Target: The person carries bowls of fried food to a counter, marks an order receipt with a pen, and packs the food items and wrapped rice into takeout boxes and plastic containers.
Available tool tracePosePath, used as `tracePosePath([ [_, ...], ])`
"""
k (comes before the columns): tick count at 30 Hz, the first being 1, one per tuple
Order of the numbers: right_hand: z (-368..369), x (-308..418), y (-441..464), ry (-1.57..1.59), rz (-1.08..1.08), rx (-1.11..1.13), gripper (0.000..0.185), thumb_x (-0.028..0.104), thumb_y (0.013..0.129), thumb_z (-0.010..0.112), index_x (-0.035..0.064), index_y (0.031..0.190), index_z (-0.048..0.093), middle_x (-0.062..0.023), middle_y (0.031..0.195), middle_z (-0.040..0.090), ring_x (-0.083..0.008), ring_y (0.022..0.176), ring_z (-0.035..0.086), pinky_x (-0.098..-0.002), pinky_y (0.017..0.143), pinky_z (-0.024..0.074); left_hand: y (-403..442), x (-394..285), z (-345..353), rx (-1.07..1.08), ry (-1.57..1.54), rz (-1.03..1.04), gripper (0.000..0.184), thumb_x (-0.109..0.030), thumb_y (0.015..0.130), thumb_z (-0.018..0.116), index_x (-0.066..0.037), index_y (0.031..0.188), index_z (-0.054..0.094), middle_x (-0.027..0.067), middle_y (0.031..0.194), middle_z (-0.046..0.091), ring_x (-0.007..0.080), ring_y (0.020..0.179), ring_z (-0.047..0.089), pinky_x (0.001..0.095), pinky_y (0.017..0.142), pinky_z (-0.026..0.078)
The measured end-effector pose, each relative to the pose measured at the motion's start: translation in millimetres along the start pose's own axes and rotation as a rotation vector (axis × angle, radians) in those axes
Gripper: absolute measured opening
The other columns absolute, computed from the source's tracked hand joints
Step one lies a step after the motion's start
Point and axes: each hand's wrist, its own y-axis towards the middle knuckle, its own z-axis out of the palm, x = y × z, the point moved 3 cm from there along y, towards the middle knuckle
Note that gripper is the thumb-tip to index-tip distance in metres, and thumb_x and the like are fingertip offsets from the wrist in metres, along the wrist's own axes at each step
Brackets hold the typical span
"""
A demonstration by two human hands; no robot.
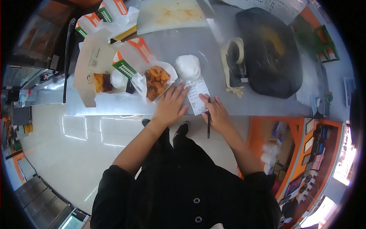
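Along the near edge of the desk [263,108], a printed slip [196,94] lies by a white bundle [188,68] — the left hand [170,104], fingers a little apart, rests between it and the fried chicken [155,82]; the right hand [217,113] has its fingers clamped on a pen [208,129].

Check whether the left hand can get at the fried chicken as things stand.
Probably yes. The left hand lies palm-down close beside the fried chicken, which shows uncovered from above; only the edge of its white paper seems to come between.
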Motion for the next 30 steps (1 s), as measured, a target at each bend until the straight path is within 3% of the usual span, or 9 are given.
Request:
tracePosePath([
  [1,-2,0,-4,0.013,0.03,0.027,0.024,0.009,0.078,0.058,0.0048,0.096,0.043,-0.0065,0.131,0.046,-0.0273,0.122,0.042,-0.0481,0.103,0.0284,0,-1,0,0.002,0.012,-0.007,0.057,-0.032,0.082,0.051,-0.014,0.134,0.037,0.0107,0.14,0.031,0.0319,0.116,0.038,0.0443,0.096,0.033],
  [7,-20,-4,-17,0.058,-0.003,0.062,0.03,0.008,0.077,0.059,0.0046,0.102,0.043,-0.0076,0.125,0.051,-0.0287,0.114,0.048,-0.0471,0.098,0.0329,-3,-3,0,0.04,0.03,0.017,0.055,-0.032,0.081,0.052,-0.02,0.133,0.039,0.0069,0.14,0.032,0.0294,0.114,0.04,0.0449,0.096,0.033],
  [10,-20,-14,2,0.062,-0.105,-0.153,0.033,0.008,0.078,0.06,0.004,0.105,0.043,-0.0118,0.12,0.053,-0.0322,0.102,0.052,-0.0465,0.089,0.0373,-2,-3,-3,0.031,0.013,0.065,0.053,-0.031,0.08,0.052,-0.02,0.131,0.042,0.0052,0.138,0.035,0.0274,0.118,0.038,0.0453,0.098,0.032],
  [16,-4,-23,61,0.134,0.074,-0.252,0.031,0.011,0.079,0.062,0.0029,0.101,0.042,-0.0159,0.117,0.053,-0.0354,0.094,0.051,-0.0415,0.082,0.0391,-3,-2,-9,0.025,-0.025,0.121,0.051,-0.03,0.075,0.055,-0.023,0.126,0.049,0.0055,0.132,0.042,0.0235,0.125,0.036,0.0471,0.1,0.028],
  [17,-3,-25,68,0.069,-0.057,-0.332,0.031,0.01,0.079,0.062,0.0027,0.101,0.043,-0.0162,0.11,0.055,-0.0356,0.09,0.052,-0.0408,0.078,0.0407,-3,-3,-10,0.02,-0.044,0.114,0.052,-0.03,0.075,0.056,-0.023,0.126,0.05,0.0058,0.131,0.043,0.0231,0.125,0.036,0.0473,0.101,0.028],
  [23,-12,-23,59,0.188,0.141,-0.408,0.03,0.007,0.08,0.06,0.0,0.106,0.05,-0.0141,0.087,0.056,-0.026,0.075,0.054,-0.0356,0.068,0.0434,-2,0,-6,0.02,-0.077,0.115,0.055,-0.032,0.072,0.058,-0.023,0.126,0.049,0.0052,0.131,0.043,0.023,0.125,0.036,0.0471,0.1,0.029],
  [26,-8,-20,38,0.447,0.026,-0.37,0.028,0.014,0.084,0.057,-0.0006,0.108,0.053,-0.0106,0.084,0.056,-0.0162,0.071,0.051,-0.0294,0.067,0.0416,-3,-1,-6,0.016,-0.056,0.118,0.056,-0.033,0.072,0.059,-0.023,0.126,0.049,0.0049,0.13,0.043,0.0227,0.125,0.036,0.0472,0.099,0.029],
  [27,-5,-16,37,0.743,0.072,-0.476,0.026,0.018,0.088,0.052,-0.0005,0.106,0.054,-0.0076,0.084,0.057,-0.0117,0.071,0.048,-0.0244,0.066,0.0398,-3,-1,-5,0.029,-0.053,0.118,0.056,-0.033,0.072,0.059,-0.023,0.126,0.049,0.0047,0.131,0.042,0.0227,0.125,0.035,0.0477,0.099,0.029],
  [30,0,-22,42,1.124,0.239,-0.686,0.026,0.02,0.09,0.049,-0.0012,0.105,0.054,-0.0071,0.088,0.058,-0.011,0.071,0.047,-0.0226,0.067,0.0395,-3,-1,-3,0.058,-0.032,0.13,0.058,-0.034,0.072,0.059,-0.023,0.128,0.047,0.0042,0.135,0.039,0.0228,0.128,0.033,0.0494,0.1,0.028],
])
